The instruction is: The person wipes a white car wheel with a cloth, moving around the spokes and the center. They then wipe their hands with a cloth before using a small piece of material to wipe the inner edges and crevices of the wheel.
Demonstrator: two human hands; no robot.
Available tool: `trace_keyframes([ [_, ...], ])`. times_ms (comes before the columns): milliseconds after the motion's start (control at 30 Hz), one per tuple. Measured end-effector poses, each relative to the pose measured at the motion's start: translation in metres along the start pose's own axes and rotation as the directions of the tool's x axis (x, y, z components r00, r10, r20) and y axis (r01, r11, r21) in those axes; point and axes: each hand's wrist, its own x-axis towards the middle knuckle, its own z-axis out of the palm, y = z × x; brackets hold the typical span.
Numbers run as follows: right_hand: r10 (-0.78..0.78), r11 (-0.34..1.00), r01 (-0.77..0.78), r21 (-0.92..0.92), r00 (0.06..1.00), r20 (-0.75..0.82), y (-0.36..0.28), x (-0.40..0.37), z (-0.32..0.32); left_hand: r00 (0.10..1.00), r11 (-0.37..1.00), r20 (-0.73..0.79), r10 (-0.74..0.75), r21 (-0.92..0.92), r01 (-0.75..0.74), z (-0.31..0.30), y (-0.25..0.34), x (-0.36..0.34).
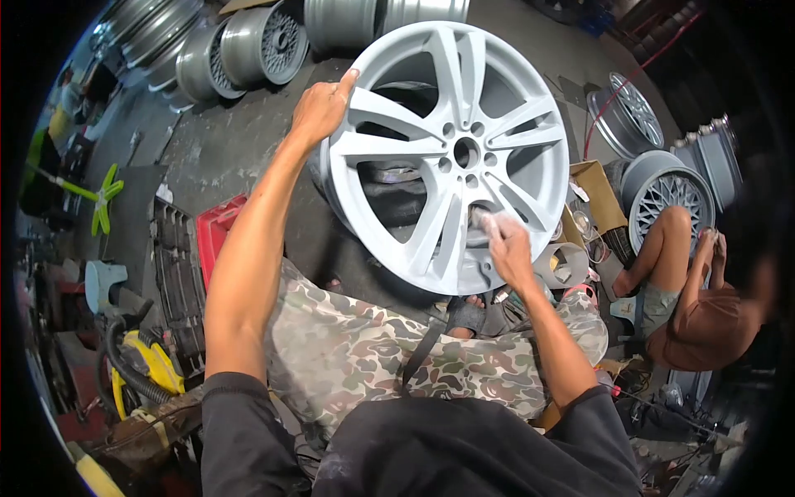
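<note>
A large pale grey wheel rim (pixel 452 157) with paired spokes stands before me, its face tilted up towards the camera. My left hand (pixel 325 108) grips the rim's outer edge at the upper left, fingers wrapped over it. At the lower spokes, right of the bottom pair, is my right hand (pixel 507 240). It is blurred, its fingers pinched together near a spoke opening; a small pale thing seems to be at the fingertips, too smeared to name. Behind the spokes a dark round object shows through the gaps.
Several rims (pixel 284 43) stand at the back, others (pixel 671 199) on the right. A co-worker (pixel 704 323) sits at the right. A red crate (pixel 217 236) and black grille (pixel 178 282) lie left, beyond them a yellow tool (pixel 153 362) with a hose. A cardboard box (pixel 598 199) is right of the rim.
</note>
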Motion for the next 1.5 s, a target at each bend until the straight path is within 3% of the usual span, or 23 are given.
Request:
trace_keyframes([
  [67, -0.237, 0.967, 0.234, -0.100, 0.971, -0.018, -0.026, 0.021, -0.006, 1.000, 0.999, -0.027, -0.010, 0.031, 0.011, 0.002, 0.002, -0.005],
  [100, -0.238, 0.967, 0.236, -0.095, 0.971, -0.011, -0.037, 0.030, -0.004, 0.998, 0.998, -0.062, -0.021, 0.050, 0.024, 0.002, 0.005, -0.006],
  [167, -0.393, 0.841, 0.447, -0.306, 0.892, 0.223, -0.054, 0.044, 0.003, 0.993, 0.996, -0.119, -0.003, 0.089, 0.014, 0.001, 0.009, -0.010],
  [267, -0.446, 0.798, 0.492, -0.349, 0.871, 0.208, -0.052, 0.052, 0.021, 0.978, 0.993, -0.211, 0.000, 0.119, 0.026, -0.002, 0.011, -0.016],
  [300, -0.314, 0.857, 0.388, -0.338, 0.915, 0.255, -0.055, 0.045, 0.027, 0.979, 0.991, -0.206, 0.002, 0.129, 0.025, -0.006, 0.014, -0.019],
  [333, -0.476, 0.787, 0.545, -0.289, 0.835, 0.278, -0.055, 0.035, 0.037, 0.977, 0.991, -0.214, -0.009, 0.125, 0.037, -0.004, 0.014, -0.022],
  [400, -0.561, 0.774, 0.631, -0.050, 0.721, 0.407, -0.071, -0.002, 0.046, 0.971, 0.997, -0.239, 0.007, 0.081, 0.013, -0.001, 0.015, -0.022],
  [433, -0.624, 0.726, 0.684, -0.068, 0.697, 0.353, -0.078, -0.007, 0.046, 0.977, 0.999, -0.214, 0.005, 0.052, 0.006, 0.002, 0.015, -0.021],
  [467, -0.619, 0.731, 0.679, -0.066, 0.701, 0.355, -0.072, 0.005, 0.042, 0.978, 0.999, -0.206, 0.002, 0.052, 0.009, 0.007, 0.015, -0.022],
  [533, -0.408, 0.772, 0.548, -0.321, 0.815, 0.412, -0.054, 0.047, 0.028, 0.943, 0.998, -0.326, 0.062, 0.016, -0.060, 0.023, 0.016, -0.023],
  [667, -0.394, 0.811, 0.516, -0.277, 0.831, 0.393, -0.055, 0.061, 0.039, 0.929, 0.997, -0.362, 0.074, 0.007, -0.077, 0.029, 0.017, -0.025],
  [733, -0.516, 0.763, 0.638, -0.104, 0.698, 0.497, -0.074, 0.030, 0.047, 0.926, 0.998, -0.372, 0.058, -0.007, -0.065, 0.029, 0.016, -0.025],
  [800, -0.447, 0.756, 0.634, -0.160, 0.680, 0.581, -0.083, 0.039, 0.036, 0.919, 0.993, -0.378, 0.108, 0.009, -0.114, 0.031, 0.012, -0.024],
  [900, -0.342, 0.756, 0.509, -0.412, 0.843, 0.415, -0.069, 0.078, 0.025, 0.921, 0.993, -0.375, 0.106, -0.001, -0.114, 0.034, 0.013, -0.026],
  [933, -0.347, 0.754, 0.511, -0.413, 0.844, 0.409, -0.067, 0.074, 0.029, 0.917, 0.994, -0.385, 0.103, -0.003, -0.113, 0.032, 0.013, -0.025],
  [1033, -0.510, 0.729, 0.668, -0.153, 0.677, 0.531, -0.070, 0.036, 0.047, 0.923, 0.996, -0.377, 0.077, -0.015, -0.089, 0.031, 0.012, -0.023],
  [1067, -0.508, 0.728, 0.668, -0.154, 0.677, 0.533, -0.074, 0.039, 0.042, 0.923, 0.996, -0.377, 0.075, -0.017, -0.088, 0.031, 0.012, -0.022],
  [1167, -0.322, 0.779, 0.511, -0.362, 0.823, 0.469, -0.068, 0.069, 0.027, 0.910, 0.993, -0.402, 0.098, -0.016, -0.114, 0.033, 0.012, -0.025],
  [1200, -0.323, 0.781, 0.509, -0.361, 0.825, 0.464, -0.064, 0.066, 0.031, 0.913, 0.994, -0.399, 0.090, -0.014, -0.104, 0.033, 0.012, -0.025],
  [1267, -0.434, 0.757, 0.569, -0.323, 0.806, 0.402, -0.059, 0.060, 0.043, 0.910, 0.994, -0.404, 0.095, -0.006, -0.107, 0.030, 0.013, -0.021],
  [1333, -0.561, 0.721, 0.683, -0.116, 0.674, 0.480, -0.081, 0.031, 0.050, 0.917, 0.996, -0.390, 0.077, -0.018, -0.091, 0.032, 0.011, -0.022],
  [1400, -0.444, 0.701, 0.658, -0.274, 0.703, 0.555, -0.079, 0.041, 0.045, 0.919, 0.994, -0.383, 0.088, -0.018, -0.103, 0.034, 0.009, -0.023],
  [1500, -0.340, 0.735, 0.493, -0.466, 0.862, 0.376, -0.071, 0.073, 0.028, 0.909, 0.992, -0.399, 0.121, 0.004, -0.130, 0.035, 0.007, -0.022],
])
